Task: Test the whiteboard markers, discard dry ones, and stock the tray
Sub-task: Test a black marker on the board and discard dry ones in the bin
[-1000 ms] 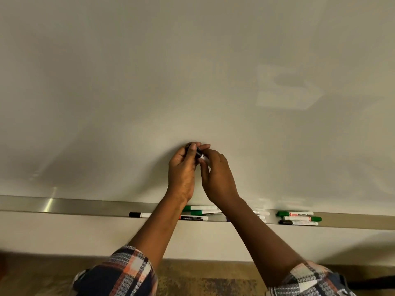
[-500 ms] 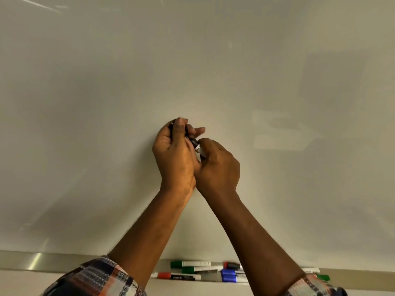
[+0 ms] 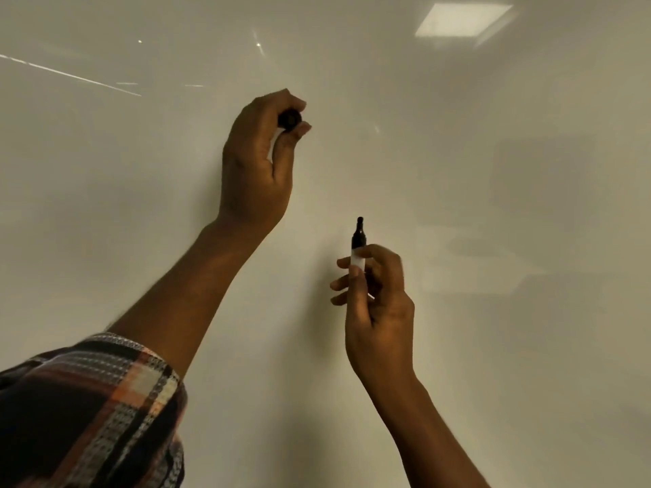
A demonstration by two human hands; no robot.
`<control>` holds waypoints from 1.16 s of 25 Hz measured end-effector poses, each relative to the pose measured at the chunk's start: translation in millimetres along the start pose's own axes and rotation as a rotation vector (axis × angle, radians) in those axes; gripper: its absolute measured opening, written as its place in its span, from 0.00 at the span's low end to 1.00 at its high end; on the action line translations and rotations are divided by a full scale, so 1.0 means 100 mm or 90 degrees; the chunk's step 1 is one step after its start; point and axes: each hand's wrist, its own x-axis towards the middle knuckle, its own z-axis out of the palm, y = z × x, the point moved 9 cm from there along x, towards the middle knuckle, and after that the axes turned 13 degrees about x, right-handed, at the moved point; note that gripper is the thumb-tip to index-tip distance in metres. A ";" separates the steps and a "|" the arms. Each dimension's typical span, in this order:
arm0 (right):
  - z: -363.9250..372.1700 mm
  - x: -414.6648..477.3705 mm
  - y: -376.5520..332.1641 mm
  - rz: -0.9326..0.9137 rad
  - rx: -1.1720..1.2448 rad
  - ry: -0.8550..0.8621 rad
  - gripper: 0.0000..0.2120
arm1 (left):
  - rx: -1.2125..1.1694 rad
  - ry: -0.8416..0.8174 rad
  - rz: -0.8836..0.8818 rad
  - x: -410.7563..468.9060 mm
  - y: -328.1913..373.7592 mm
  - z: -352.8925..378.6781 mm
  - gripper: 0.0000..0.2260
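Marker (image 3: 358, 238), black, uncapped, tip up, is pinched in the right hand (image 3: 378, 304) close to the whiteboard (image 3: 493, 206), left hand (image 3: 257, 167) curled round what looks like its cap (image 3: 290, 118); test step under way, next move likely a stroke on the whiteboard.

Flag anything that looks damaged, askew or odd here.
Nothing stands out. The right hand grips an uncapped white-barrelled black marker, tip up, in front of the glossy whiteboard. The left hand pinches a round black cap. The bright square patch is only a reflected light.
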 end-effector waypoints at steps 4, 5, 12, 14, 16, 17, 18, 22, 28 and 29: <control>0.00 0.03 0.00 -0.131 -0.073 -0.010 0.20 | 0.029 0.031 0.054 -0.09 -0.04 0.13 0.09; 0.01 0.04 0.00 -0.172 -0.120 -0.013 0.21 | 0.043 0.042 0.079 -0.13 -0.01 0.14 0.10; 0.14 0.10 -0.14 -0.357 -0.207 0.039 0.18 | 0.140 0.064 0.172 -0.15 0.14 0.15 0.09; 0.15 0.13 -0.16 -0.364 -0.198 0.044 0.19 | 0.146 0.054 0.169 -0.15 0.14 0.17 0.10; 0.11 0.17 -0.11 -0.327 -0.175 0.061 0.19 | 0.157 0.052 0.168 -0.15 0.15 0.18 0.10; 0.07 0.19 -0.07 -0.294 -0.159 0.074 0.20 | 0.164 0.051 0.168 -0.15 0.15 0.18 0.10; 0.03 0.22 -0.04 -0.265 -0.147 0.087 0.19 | 0.171 0.049 0.168 -0.16 0.15 0.18 0.10; -0.01 0.29 -0.14 -0.282 -0.184 0.125 0.16 | 0.185 0.044 0.168 -0.15 0.16 0.19 0.09; -0.08 0.00 -0.06 -0.360 -0.282 0.037 0.15 | 0.193 0.048 0.165 -0.15 0.16 0.18 0.08; -0.14 -0.10 0.00 -0.350 -0.282 0.034 0.15 | 0.194 0.051 0.164 -0.15 0.17 0.18 0.08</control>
